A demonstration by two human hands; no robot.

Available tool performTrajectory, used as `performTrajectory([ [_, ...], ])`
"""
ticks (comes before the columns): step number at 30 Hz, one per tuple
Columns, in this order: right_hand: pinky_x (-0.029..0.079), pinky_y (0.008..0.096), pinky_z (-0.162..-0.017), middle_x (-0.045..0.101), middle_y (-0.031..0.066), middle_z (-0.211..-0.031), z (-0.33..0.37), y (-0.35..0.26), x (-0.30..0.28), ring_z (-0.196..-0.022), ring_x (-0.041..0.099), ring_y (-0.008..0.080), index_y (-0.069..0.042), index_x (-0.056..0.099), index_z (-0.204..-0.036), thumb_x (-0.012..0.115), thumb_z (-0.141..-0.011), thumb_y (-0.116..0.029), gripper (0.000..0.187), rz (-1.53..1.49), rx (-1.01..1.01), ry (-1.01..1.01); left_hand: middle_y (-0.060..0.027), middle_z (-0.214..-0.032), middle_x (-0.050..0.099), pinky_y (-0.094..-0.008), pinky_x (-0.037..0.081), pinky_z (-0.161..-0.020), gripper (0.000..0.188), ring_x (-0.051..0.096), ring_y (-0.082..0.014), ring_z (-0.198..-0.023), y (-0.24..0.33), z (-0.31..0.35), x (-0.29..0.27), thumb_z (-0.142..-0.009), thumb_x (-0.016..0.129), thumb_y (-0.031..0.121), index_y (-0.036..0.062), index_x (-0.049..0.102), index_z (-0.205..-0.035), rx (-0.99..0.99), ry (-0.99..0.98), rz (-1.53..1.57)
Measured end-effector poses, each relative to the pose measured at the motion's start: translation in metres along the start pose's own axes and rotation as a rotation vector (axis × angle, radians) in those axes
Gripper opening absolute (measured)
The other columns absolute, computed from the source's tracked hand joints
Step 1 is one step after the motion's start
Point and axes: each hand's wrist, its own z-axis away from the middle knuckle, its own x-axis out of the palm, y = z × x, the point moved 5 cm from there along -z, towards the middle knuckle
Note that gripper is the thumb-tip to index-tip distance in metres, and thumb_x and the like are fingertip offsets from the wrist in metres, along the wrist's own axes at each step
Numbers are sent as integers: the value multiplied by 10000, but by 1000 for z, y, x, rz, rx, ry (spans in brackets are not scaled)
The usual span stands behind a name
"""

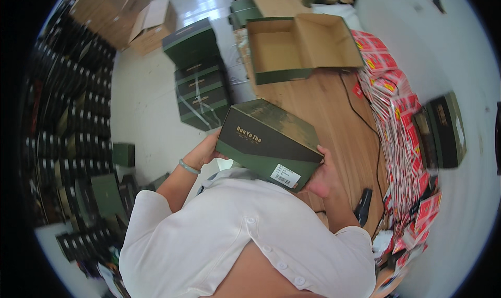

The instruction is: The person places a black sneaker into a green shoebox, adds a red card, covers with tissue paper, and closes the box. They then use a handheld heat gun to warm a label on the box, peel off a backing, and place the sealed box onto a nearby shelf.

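Observation:
A closed dark green and black shoe box [250, 141] with a white barcode label is held up in front of my body, tilted, above the near edge of the wooden table. My left hand [213, 145] grips its left end, a pale bangle on that wrist. On the right end, my right hand [322, 177] is closed round the corner, thumb on top. The undersides of both hands' fingers are hidden by the box. Beyond it, an open shoe box [279, 47] with a bare brown inside lies on the table, its lid folded back to the right.
Stacked green boxes [201, 92] stand left of the wooden table [334, 110]. Red-and-white packets [391, 110] line its right side, near a black cable [360, 110] and a black handheld device [364, 206]. Shelved boxes [78, 141] fill the far left; cardboard cartons [151, 26] sit behind.

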Motion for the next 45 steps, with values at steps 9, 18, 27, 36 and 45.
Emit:
performTrajectory([
  [9,284,656,-984,463,104,-1422,-92,36,117,-1287,420,336,-134,485,-1380,517,-846,-612,716,327,288,-81,-42,-948,662,-309,529,-538,468,626,-175,-724,-57,102,-111,-993,366,492,119,581,-1179,141,394,332],
  [18,118,682,-1033,364,131,-1495,-176,145,272,-1336,313,372,-134,431,-1409,520,-812,-655,797,594,533,41,-61,-907,662,-332,516,-524,514,616,-192,-675,-112,196,-263,-978,391,523,81,603,-1131,255,570,596],
  [27,83,739,-1029,267,196,-1542,-253,239,398,-1371,214,455,-122,405,-1439,512,-804,-680,852,845,675,1,-58,-793,616,-328,542,-529,445,591,-168,-602,-143,264,-369,-986,383,478,91,541,-1141,317,693,794],
  [36,102,742,-1013,311,166,-1521,-357,267,495,-1358,252,430,-156,449,-1401,525,-818,-640,762,933,788,34,-39,-725,573,-348,504,-525,431,514,-165,-540,-113,265,-443,-982,378,480,96,546,-1080,280,831,950],
  [45,128,673,-1033,312,158,-1511,-476,254,618,-1344,288,384,-67,350,-1443,509,-832,-638,851,918,877,-112,-38,-871,644,-328,451,-494,460,581,-179,-632,-24,255,-571,-989,365,499,111,582,-1110,303,929,1019],
])
